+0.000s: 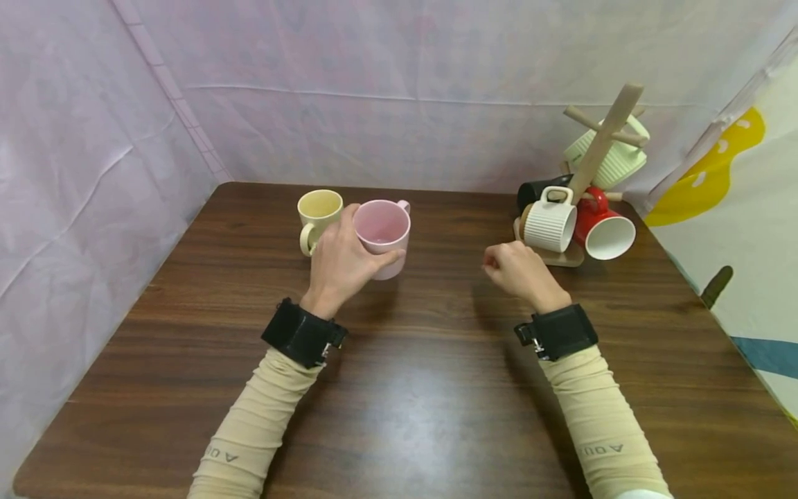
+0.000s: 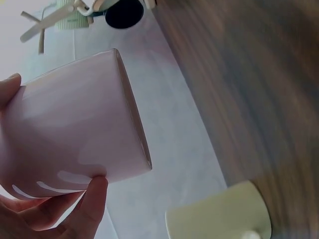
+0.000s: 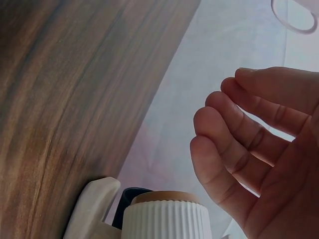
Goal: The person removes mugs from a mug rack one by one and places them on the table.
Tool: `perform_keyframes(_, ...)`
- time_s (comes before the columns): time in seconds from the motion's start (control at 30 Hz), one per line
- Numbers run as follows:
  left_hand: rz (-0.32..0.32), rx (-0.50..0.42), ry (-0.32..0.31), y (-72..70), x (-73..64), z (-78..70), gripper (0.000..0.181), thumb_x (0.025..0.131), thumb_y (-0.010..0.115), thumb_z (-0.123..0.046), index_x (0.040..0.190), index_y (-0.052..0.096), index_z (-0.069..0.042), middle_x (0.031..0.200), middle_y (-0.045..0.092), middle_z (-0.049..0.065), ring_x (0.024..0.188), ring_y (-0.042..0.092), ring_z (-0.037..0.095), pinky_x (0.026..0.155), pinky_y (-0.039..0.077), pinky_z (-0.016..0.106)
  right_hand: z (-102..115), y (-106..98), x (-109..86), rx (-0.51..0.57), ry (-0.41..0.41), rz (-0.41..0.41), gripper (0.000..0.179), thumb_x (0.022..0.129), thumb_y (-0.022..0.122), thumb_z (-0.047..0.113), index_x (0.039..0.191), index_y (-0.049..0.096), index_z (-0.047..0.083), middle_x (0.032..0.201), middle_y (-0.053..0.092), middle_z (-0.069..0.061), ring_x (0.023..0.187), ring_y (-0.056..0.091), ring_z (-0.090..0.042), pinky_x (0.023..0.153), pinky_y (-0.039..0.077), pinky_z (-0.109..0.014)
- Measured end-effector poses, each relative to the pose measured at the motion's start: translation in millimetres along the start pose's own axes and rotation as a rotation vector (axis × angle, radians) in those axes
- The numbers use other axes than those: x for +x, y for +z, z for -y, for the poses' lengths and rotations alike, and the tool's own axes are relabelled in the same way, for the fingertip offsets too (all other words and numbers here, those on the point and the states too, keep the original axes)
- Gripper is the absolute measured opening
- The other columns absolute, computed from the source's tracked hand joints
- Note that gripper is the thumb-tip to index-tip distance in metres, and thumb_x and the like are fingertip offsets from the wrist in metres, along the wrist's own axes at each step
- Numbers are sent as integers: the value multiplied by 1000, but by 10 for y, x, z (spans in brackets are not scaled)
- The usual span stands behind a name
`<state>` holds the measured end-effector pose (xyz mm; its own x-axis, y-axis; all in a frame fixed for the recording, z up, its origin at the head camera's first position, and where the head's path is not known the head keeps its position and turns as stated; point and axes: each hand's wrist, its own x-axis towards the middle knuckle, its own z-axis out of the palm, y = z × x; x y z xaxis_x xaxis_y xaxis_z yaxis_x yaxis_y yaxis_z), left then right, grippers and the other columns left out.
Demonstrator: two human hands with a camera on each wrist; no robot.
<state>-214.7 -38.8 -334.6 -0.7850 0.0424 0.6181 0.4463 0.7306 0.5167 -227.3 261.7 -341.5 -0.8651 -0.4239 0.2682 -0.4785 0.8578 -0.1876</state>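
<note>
My left hand grips a pink mug by its sides, thumb in front and fingers around the far left. The mug is upright with its handle to the back right; in the left wrist view a gap shows between the mug and the table. Just left of it a pale yellow mug stands on the table, handle toward me. My right hand hovers left of the mug tree, holding nothing. Its fingers are loosely curled in the right wrist view.
A wooden mug tree stands at the back right. On it hang a white ribbed mug, a red mug, a black mug and a light green ribbed mug. Curtains border the brown wooden table behind and at both sides.
</note>
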Motion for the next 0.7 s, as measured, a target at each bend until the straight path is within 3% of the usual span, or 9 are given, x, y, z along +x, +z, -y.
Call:
perform_keyframes(0.13,-28,8,-29,-86,55,54,88,65,94,-44,129,55,2,110,68,20,97,66,37,80,51,51,-7,-5,-16,-3,8,5,4,87,68,2,85,71,1,76,67,-10,70,64,-31,66,52,-50)
perform_keyframes(0.4,-72,25,-69,-232,106,174,87,64,95,-42,130,56,0,112,67,19,96,66,40,75,53,54,-5,8,-26,-4,15,10,4,87,68,1,85,71,1,76,67,-10,70,65,-31,65,52,-49)
perform_keyframes(0.7,-78,11,-119,-378,138,284,87,69,93,-40,134,53,3,118,66,22,103,66,40,81,53,54,-17,22,-26,1,6,15,4,87,67,2,86,71,1,78,68,-11,71,65,-29,66,52,-49)
